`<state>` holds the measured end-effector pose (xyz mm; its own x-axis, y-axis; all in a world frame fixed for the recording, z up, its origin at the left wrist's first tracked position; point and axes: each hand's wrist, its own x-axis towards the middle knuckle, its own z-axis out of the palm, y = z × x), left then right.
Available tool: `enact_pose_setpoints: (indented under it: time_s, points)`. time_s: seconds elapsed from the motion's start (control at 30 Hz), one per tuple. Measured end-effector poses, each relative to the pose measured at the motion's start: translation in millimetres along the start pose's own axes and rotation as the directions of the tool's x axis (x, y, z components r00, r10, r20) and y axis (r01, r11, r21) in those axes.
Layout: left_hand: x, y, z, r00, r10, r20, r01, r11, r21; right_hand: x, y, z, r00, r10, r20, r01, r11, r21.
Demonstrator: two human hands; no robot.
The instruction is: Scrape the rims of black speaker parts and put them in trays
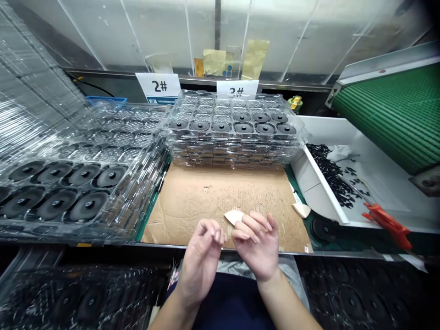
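My left hand (202,256) is raised over the front edge of the cardboard sheet (192,197), its fingers loosely bent and nothing visible in them. Close beside it on the right, my right hand (257,245) has half-curled fingers with gaps between them, and I see nothing held there. The two hands are apart. Just behind the right fingers a pale, pointed, wedge-shaped piece (233,216) appears to lie on the cardboard, its near end hidden by the hand. Another pale wedge-shaped piece (301,210) rests at the sheet's right edge.
Stacked clear plastic trays (230,149) with round black parts stand behind the cardboard; more trays (113,201) are at left. At right, a white bin (381,183) contains small black pieces and orange-handled pliers (388,224), beneath a green conveyor belt (395,105).
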<state>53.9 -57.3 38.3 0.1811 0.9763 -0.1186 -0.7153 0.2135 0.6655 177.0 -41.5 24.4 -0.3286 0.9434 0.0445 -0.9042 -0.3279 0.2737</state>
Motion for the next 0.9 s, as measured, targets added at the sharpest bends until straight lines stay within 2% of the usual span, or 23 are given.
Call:
enact_pose_setpoints:
  time_s: [0.07, 0.17, 0.27, 0.4, 0.63, 0.9]
  points:
    - [-4, -3, -0.8, 0.997, 0.07, -0.015, -0.066, 0.981, 0.184, -3, 1, 4, 1.0, 0.02, 0.021, -0.019, 0.998, -0.066]
    - [-8, -7, 0.6, 0.996, 0.093, -0.004, -0.088, 0.952, 0.294, -8, 4, 8, 0.997, 0.054, 0.063, -0.036, 0.967, -0.253]
    - [-11, -7, 4.2, 0.994, 0.114, 0.005, -0.108, 0.934, 0.339, -12, 9, 11, 0.993, 0.054, 0.107, -0.001, 0.899, -0.439]
    - [-14, -4, 9.4, 0.996, 0.09, -0.02, -0.079, 0.947, 0.312, -16, 13, 12, 0.983, 0.024, 0.181, 0.103, 0.748, -0.656]
    - [-18, 2, 17.2, 0.993, 0.032, -0.112, -0.008, 0.978, 0.211, -18, 16, 13, 0.972, 0.023, 0.234, 0.184, 0.545, -0.818]
    - [-19, 7, 18.7, 0.985, -0.08, -0.153, 0.085, 0.996, 0.027, -20, 15, 13, 0.977, 0.023, 0.213, 0.183, 0.432, -0.883]
